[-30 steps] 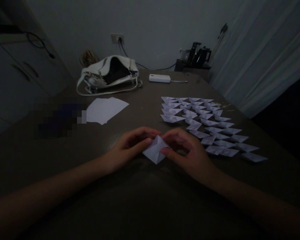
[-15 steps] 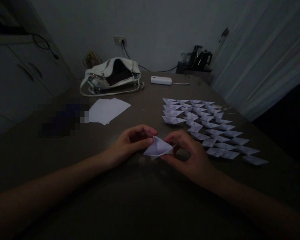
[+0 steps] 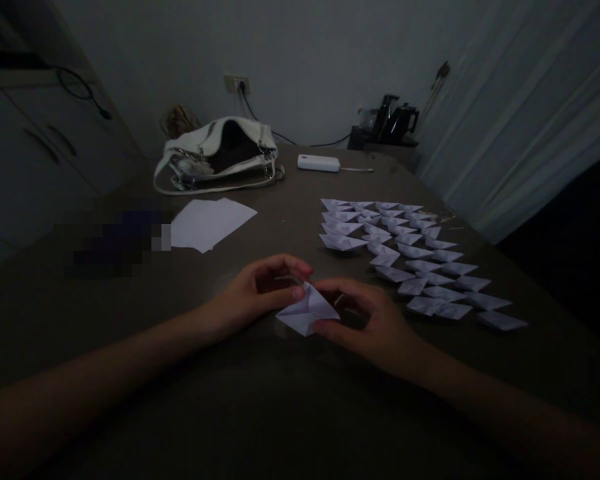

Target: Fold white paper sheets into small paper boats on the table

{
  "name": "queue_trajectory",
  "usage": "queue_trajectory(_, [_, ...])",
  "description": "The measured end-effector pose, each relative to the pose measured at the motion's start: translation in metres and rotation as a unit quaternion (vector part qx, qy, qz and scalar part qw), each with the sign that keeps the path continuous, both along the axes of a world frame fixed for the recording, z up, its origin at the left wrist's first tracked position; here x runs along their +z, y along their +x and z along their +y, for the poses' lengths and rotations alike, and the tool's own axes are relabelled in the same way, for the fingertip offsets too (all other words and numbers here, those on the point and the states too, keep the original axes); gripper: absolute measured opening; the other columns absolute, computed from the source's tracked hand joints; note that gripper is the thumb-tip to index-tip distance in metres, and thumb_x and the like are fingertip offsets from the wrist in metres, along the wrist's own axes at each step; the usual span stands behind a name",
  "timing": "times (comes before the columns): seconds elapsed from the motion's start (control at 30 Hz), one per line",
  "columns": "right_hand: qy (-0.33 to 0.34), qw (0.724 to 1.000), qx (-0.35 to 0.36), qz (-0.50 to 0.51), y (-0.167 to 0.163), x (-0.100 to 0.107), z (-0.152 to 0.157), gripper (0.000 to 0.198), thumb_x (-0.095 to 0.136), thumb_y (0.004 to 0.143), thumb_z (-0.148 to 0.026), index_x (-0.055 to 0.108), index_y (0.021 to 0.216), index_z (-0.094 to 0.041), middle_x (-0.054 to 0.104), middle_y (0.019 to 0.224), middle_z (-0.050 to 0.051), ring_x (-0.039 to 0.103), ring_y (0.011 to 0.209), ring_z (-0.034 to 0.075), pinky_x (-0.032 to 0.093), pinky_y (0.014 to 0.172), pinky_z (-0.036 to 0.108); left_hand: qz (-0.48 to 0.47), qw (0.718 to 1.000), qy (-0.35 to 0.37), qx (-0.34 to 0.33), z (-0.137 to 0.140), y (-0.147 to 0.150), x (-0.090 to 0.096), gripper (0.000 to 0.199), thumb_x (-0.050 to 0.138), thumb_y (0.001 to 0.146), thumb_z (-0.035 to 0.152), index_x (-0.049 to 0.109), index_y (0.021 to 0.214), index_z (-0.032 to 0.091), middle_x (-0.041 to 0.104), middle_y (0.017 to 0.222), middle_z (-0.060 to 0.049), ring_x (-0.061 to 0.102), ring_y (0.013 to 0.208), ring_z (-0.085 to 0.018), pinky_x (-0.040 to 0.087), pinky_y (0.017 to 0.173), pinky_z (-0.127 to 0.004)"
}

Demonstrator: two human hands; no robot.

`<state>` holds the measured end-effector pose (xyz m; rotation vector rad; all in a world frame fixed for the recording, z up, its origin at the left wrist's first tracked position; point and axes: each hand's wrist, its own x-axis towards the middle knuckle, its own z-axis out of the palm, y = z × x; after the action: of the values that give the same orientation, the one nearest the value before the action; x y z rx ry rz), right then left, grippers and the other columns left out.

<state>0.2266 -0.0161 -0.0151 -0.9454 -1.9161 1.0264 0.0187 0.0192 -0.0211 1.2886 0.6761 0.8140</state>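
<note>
A small folded white paper [image 3: 307, 310] is held between both hands just above the middle of the table. It shows a diamond outline with creases across it. My left hand [image 3: 265, 290] pinches its upper left side, thumb on the near face and fingers behind. From the other side, my right hand [image 3: 367, 317] grips the right and lower part, its thumb by the lower edge. To the right, several folded paper boats [image 3: 415, 251] stand in close rows. White paper sheets [image 3: 210, 223] lie in a loose pile at the left.
At the back of the brown table [image 3: 290, 413] rests a white handbag [image 3: 220, 150], with a white power bank [image 3: 319, 163] and short cable beside it. A black kettle [image 3: 403, 121] stands on a low stand behind. A pale curtain [image 3: 475, 120] hangs at right.
The folded paper has opened from a triangle into a diamond, its lower point now showing. My right thumb has shifted left along its lower edge. The whole view has moved slightly.
</note>
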Motion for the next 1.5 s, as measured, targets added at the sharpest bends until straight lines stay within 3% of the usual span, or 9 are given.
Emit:
queue_trajectory(0.33, [-0.012,1.0,0.022,-0.008,0.0015,0.0003,0.0014,0.03,0.071,0.079,-0.021,0.063,0.108,-0.021,0.063,0.098,0.004,0.061,0.086,0.018,0.051,0.077,0.031,-0.018,1.0,-0.006,-0.024,-0.0011,-0.0016,0.0002,0.023,0.072,0.081,0.021,0.061,0.101,0.017,0.062,0.097,-0.002,0.063,0.086,-0.014,0.05,0.072,-0.023])
queue_trajectory(0.83, [-0.146,0.986,0.068,0.051,0.0004,0.0037,0.0016,0.032,0.069,0.08,-0.021,0.062,0.11,-0.02,0.06,0.105,0.005,0.06,0.093,0.019,0.048,0.087,0.035,-0.011,1.0,-0.004,0.006,0.0006,-0.0018,-0.0028,0.02,0.072,0.081,0.023,0.063,0.096,0.016,0.063,0.093,-0.001,0.06,0.079,-0.011,0.047,0.069,-0.021])
queue_trajectory(1.5, [-0.147,0.984,0.092,0.036,0.0016,0.0001,0.003,0.029,0.067,0.081,-0.021,0.061,0.109,-0.02,0.056,0.1,0.004,0.058,0.091,0.018,0.048,0.083,0.033,0.019,1.0,0.002,0.008,0.0001,0.0003,-0.0014,0.016,0.072,0.077,0.024,0.065,0.088,0.014,0.066,0.081,-0.001,0.061,0.073,-0.011,0.047,0.067,-0.021])
